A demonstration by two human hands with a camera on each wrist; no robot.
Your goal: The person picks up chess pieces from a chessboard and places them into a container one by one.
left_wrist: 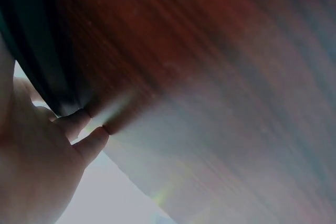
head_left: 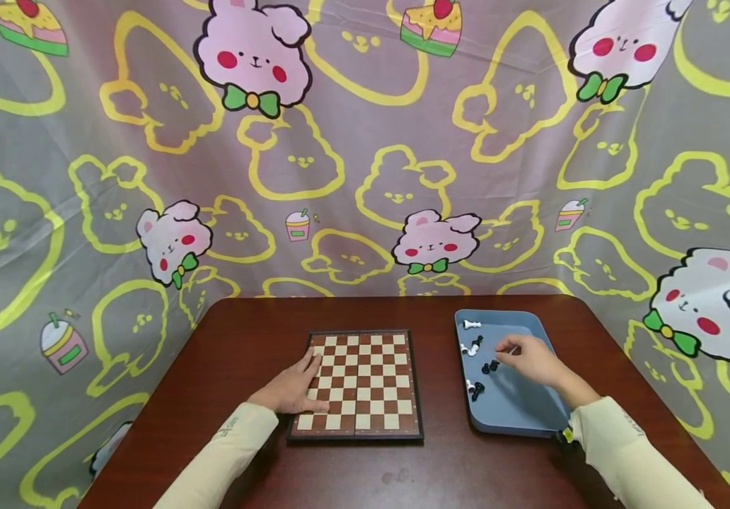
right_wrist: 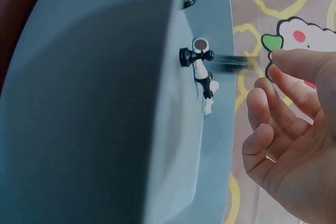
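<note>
A brown-and-cream checkered chessboard (head_left: pixel 365 382) lies flat on the table, a dark fold line down its middle. My left hand (head_left: pixel 295 385) rests on its left side, thumb and fingers spread over the squares. In the left wrist view, fingertips (left_wrist: pixel 97 140) touch the table beside the board's dark edge (left_wrist: pixel 39 40). Over the blue tray (head_left: pixel 518 410) is my right hand (head_left: pixel 530 359), fingers bent loosely. A blurred black chess piece (right_wrist: pixel 233 64) appears just off its fingertips, apparently apart from them. Below lie black chess pieces (head_left: pixel 489 367) on the tray floor.
White and black chess pieces (head_left: pixel 472 346) lie along the tray's left side, with a white piece (head_left: pixel 472 324) at the far corner and a pair (head_left: pixel 475 389) nearer. A patterned cloth (head_left: pixel 352 177) hangs behind and beside the dark red-brown table (head_left: pixel 263 318).
</note>
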